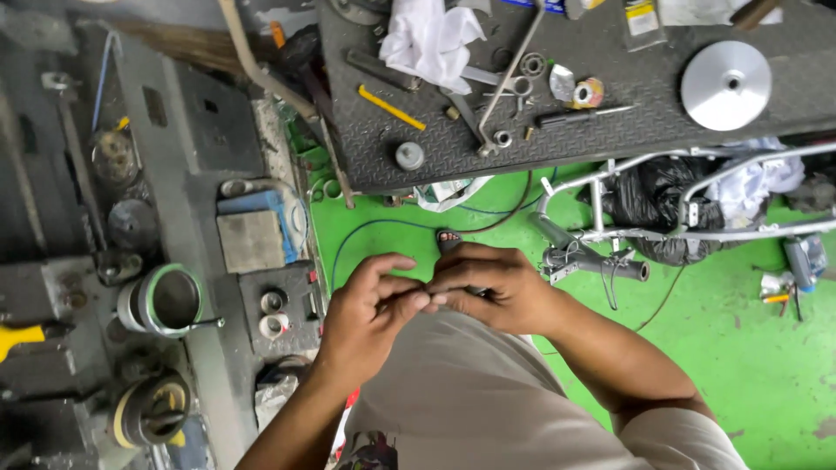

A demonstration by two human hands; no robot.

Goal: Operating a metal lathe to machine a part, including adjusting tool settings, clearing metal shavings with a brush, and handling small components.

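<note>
Workshop bench scene: two bare hands pinching a small part together over a green floor.

Left hand (370,313), centre frame: fingers curled, tips meeting those of the right hand (492,287) at about 3 o'clock from it; both pinch narrowly on a small part (433,298), almost wholly hidden between the fingertips, kind not discernible. Beige garment (470,400) at 6 o'clock of the hands. Dark tread-plate table (610,96) at 12 to 1 o'clock, bearing a round silver disc (725,84) at the far right, a white cloth (428,39), a yellow-handled tool (392,108), a small grey cap (409,156) near the table's front edge, and loose rings and bolts. Bare metal tube frame (610,218) with black bag at 2 o'clock. Green-rimmed cylinder (170,300) at 9 o'clock.
</note>
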